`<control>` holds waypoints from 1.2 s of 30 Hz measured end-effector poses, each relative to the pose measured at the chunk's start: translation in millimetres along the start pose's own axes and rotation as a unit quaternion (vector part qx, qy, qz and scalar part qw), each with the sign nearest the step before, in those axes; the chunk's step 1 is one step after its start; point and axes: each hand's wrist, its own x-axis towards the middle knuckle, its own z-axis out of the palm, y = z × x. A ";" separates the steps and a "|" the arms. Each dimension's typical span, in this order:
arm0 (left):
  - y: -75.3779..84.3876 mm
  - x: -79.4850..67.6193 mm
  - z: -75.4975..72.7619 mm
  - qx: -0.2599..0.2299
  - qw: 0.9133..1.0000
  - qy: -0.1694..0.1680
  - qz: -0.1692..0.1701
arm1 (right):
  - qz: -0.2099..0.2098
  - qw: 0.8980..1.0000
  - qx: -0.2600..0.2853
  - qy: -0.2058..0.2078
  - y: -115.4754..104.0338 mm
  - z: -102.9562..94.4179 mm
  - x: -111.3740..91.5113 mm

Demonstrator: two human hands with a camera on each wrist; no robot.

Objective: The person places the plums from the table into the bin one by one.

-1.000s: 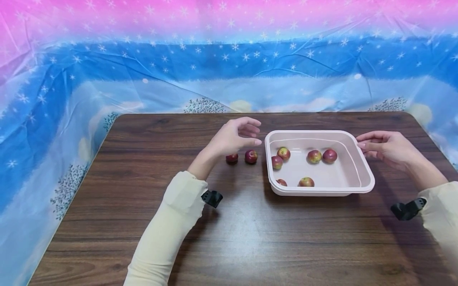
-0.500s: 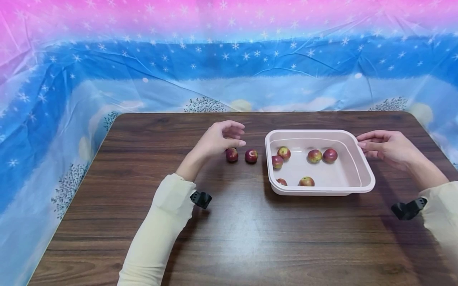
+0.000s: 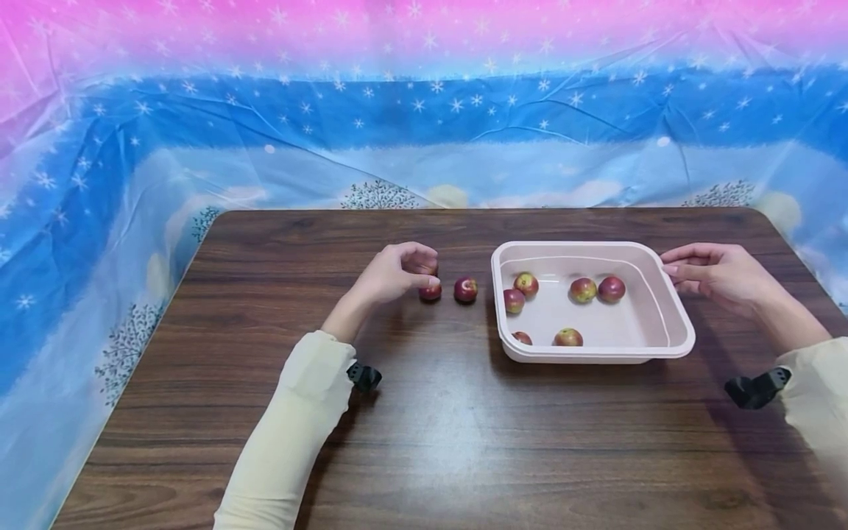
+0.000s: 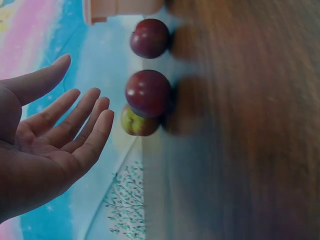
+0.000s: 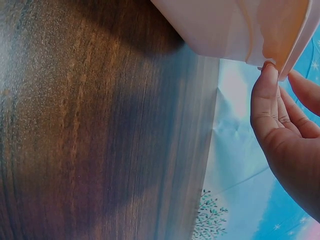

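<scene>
My left hand (image 3: 387, 274) reaches over the table with its thumb and fingers apart, just above a dark red plum (image 3: 430, 293). In the left wrist view this hand is spread with nothing in it, and a yellow-green plum (image 4: 138, 122) shows partly behind the dark red plum (image 4: 148, 93). Another red plum (image 3: 466, 289) sits between that pair and the pale pink plastic basin (image 3: 596, 353). My right hand (image 3: 725, 276) pinches the basin's right rim between thumb and fingers. Several red and yellow plums (image 3: 583, 290) lie inside the basin.
The dark wood table (image 3: 424, 434) has rounded far corners. Behind it and along its left side hangs a blue and pink snowflake cloth (image 3: 371, 110). A black wrist mount (image 3: 364, 377) is on the left sleeve, another black mount (image 3: 757, 388) on the right.
My left hand has moved left from beside the basin, then lowered to the plums on the table. My right hand and the basin have stayed in place.
</scene>
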 end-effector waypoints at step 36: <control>-23.6 6.9 11.6 0.036 0.999 -0.007 -0.018 | -0.007 1.000 0.000 0.002 0.8 0.8 0.0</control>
